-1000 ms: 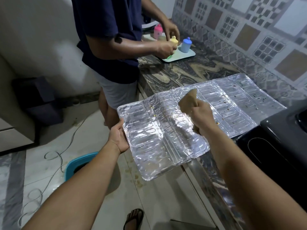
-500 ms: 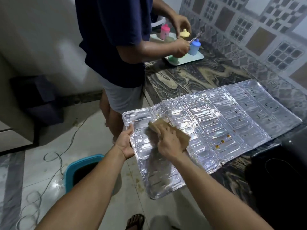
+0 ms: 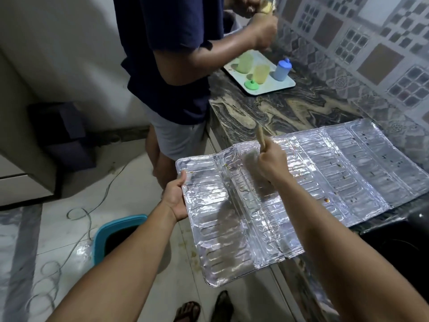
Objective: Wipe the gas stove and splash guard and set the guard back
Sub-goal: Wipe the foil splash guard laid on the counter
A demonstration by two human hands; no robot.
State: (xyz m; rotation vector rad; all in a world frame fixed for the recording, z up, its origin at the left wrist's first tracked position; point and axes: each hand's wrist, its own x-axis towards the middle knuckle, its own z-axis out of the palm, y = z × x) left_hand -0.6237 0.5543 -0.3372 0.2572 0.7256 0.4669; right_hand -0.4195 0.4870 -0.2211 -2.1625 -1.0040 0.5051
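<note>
The foil splash guard (image 3: pixel 325 173) lies unfolded, its right panels on the marble counter (image 3: pixel 274 110) and its left panels hanging out over the floor. Brown spots dot its right panels. My left hand (image 3: pixel 175 198) grips the guard's left edge, thumb on top. My right hand (image 3: pixel 270 162) is closed on a tan cloth (image 3: pixel 261 135), lifted over the guard's far edge near a fold. A black corner of the gas stove (image 3: pixel 404 240) shows at the lower right, under the guard's edge.
Another person in a dark shirt (image 3: pixel 171 56) stands close at the counter's left end, handling a bottle. A pale tray (image 3: pixel 260 76) with small coloured bottles sits behind. A teal bin (image 3: pixel 116 235) and loose cables lie on the floor. Patterned tiles back the counter.
My right hand with the cloth has swept from the guard's left panel up toward its far edge. My left hand keeps its grip on the left edge.
</note>
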